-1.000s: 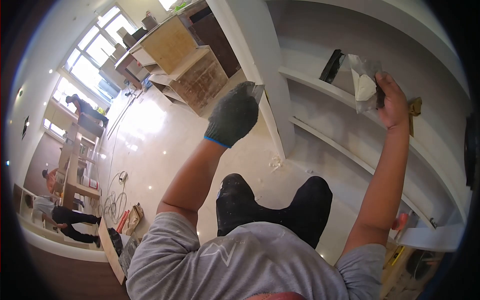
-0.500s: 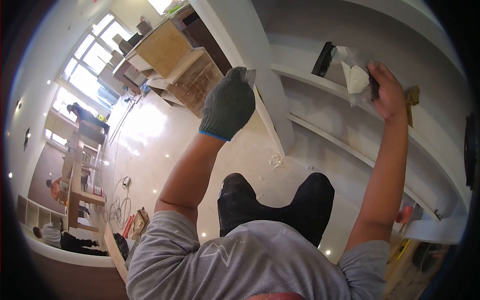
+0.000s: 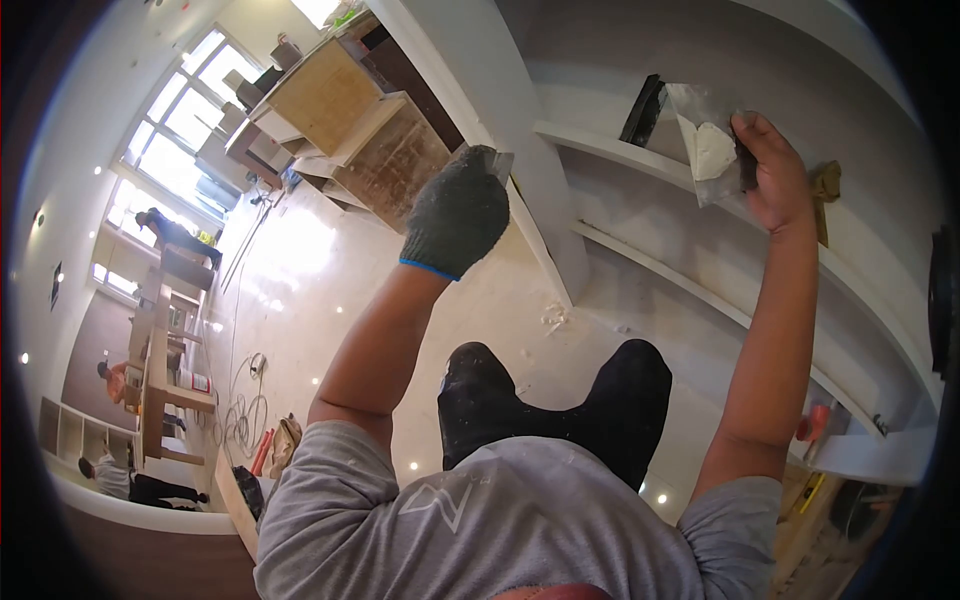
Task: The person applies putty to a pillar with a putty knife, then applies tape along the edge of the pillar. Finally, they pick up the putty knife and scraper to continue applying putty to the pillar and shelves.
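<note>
In the head view, at the upper right of the frame, your bare right hand [image 3: 775, 175] is closing around the dark handle of a broad putty knife [image 3: 705, 140], its thin steel blade carrying a lump of white filler [image 3: 708, 150] against the white shelf [image 3: 610, 150]. The blade is likely springy and the filler soft and sticky, so grip by the handle. Near upper centre, your gloved left hand [image 3: 458, 215] is pinching a smaller scraper [image 3: 497, 163], mostly hidden.

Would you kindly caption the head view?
Gloved left hand holds a small blade; bare right hand holds a putty-loaded scraper near white shelves.
</note>
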{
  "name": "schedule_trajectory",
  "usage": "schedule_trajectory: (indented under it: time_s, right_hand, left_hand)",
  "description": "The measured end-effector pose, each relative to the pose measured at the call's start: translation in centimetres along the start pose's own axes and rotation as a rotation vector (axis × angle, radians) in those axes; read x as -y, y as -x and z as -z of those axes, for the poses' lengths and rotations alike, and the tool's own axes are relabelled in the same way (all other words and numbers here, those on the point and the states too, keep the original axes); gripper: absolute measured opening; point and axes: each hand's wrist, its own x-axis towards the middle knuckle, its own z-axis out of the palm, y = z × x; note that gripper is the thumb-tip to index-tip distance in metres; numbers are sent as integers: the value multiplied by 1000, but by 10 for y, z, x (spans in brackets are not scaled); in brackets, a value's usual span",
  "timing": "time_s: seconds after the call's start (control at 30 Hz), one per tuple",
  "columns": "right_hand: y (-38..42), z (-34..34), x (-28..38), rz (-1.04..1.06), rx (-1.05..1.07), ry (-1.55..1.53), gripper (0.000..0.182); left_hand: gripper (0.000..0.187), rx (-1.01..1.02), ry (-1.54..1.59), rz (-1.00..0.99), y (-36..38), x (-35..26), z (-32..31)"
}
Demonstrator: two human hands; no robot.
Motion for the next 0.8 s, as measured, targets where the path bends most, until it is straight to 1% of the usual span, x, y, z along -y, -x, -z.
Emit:
schedule_trajectory:
  time_s: [0.07,0.13,0.23,0.33,0.43,0.53,0.57,0.6,0.67,0.77,0.8]
  right_hand:
    - [3,-9,1,28,-43,7,19]
    - [3,-9,2,40,-62,14,19]
    - [1,-5,-1,34,-61,19,19]
    - [2,-7,0,33,-69,18,19]
    - [3,-10,1,27,-53,-3,18]
    - [-1,-1,-1,4,-5,-15,17]
    - [-1,0,-1,1,6,-15,17]
    - [-1,1,0,-3,16,-14,17]
    - [0,-4,-1,27,-32,-10,17]
    - [4,-12,2,30,-96,-2,17]
    - [5,-14,2,24,-113,-1,17]
  left_hand:
    - [21,32,9,34,-5,6,-8]
    - [20,39,-44,17,-8,8,-9]
    - [21,-77,-156,-48,-11,5,2]
    - [25,-246,-185,-203,-13,4,13]
    - [28,-182,-128,-144,-10,-10,25]
    - [28,-206,-277,-385,-5,-5,4]
    - [28,-166,-222,-300,-2,-11,2]
    - [27,-116,-236,-233,-4,-10,1]
    - [26,-15,-260,-100,-12,-6,0]
    - [26,-136,-236,-146,-20,-2,10]
    - [27,-206,-253,-214,-23,-1,15]
